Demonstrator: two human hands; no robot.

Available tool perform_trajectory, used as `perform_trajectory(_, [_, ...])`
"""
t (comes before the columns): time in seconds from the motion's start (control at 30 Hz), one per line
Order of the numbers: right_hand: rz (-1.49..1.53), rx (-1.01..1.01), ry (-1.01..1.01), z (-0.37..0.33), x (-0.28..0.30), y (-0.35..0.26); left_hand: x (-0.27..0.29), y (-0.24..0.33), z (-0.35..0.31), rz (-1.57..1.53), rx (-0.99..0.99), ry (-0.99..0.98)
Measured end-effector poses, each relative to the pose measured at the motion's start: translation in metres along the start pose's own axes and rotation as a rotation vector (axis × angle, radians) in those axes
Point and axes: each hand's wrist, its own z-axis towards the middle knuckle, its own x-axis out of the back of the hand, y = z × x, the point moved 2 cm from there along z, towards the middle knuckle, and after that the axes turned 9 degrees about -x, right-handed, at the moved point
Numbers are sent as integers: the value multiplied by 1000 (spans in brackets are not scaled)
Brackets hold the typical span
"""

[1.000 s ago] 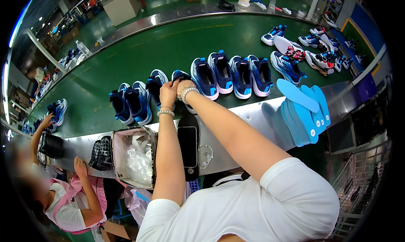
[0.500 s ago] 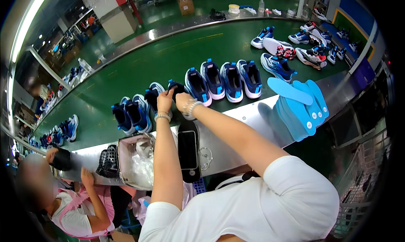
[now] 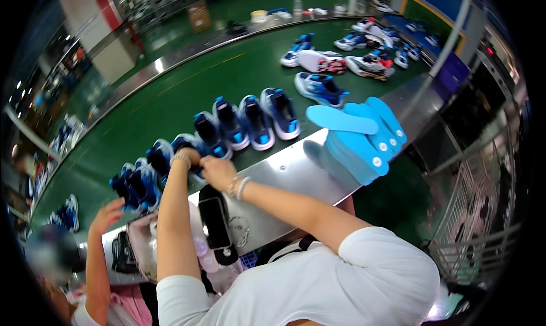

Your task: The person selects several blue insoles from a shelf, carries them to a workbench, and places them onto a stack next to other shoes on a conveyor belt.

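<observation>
A navy and blue sneaker (image 3: 183,139) stands at the near edge of the green belt, partly hidden by my hands. My left hand (image 3: 190,155) is bent over its opening, with the fingertips out of sight. Closed at the shoe's near end is my right hand (image 3: 219,172), its fingers curled against the rim. Another sneaker (image 3: 161,154) sits just left of my left hand. To the right, several matching sneakers (image 3: 259,124) form a row, heels toward me. A stack of light blue insoles (image 3: 355,155) lies on the metal ledge at the right.
The green belt (image 3: 187,93) runs across, edged by a metal ledge (image 3: 284,169). A black phone (image 3: 216,223) lies near my forearms beside a lined basket (image 3: 142,238). A co-worker's hand (image 3: 107,215) reaches toward sneakers at left. More shoes (image 3: 369,64) sit far right.
The view has swung, so the shoes and insoles appear farther left. My hands remain at the same sneaker. The co-worker has raised a hand toward the shoes on the left.
</observation>
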Motion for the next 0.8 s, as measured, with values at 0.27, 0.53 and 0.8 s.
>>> perform_trajectory(0.27, [5,51,58,-4,-2,1,-7,-9,0,-47,-348,-53])
perform_trajectory(0.53, [-13,-38,-134,-10,57,-2,-46,-58,19,-53,-473,-95])
perform_trajectory(0.8, [-573,-160,268,-41,277,131,-6,18,-33,-315,226,887])
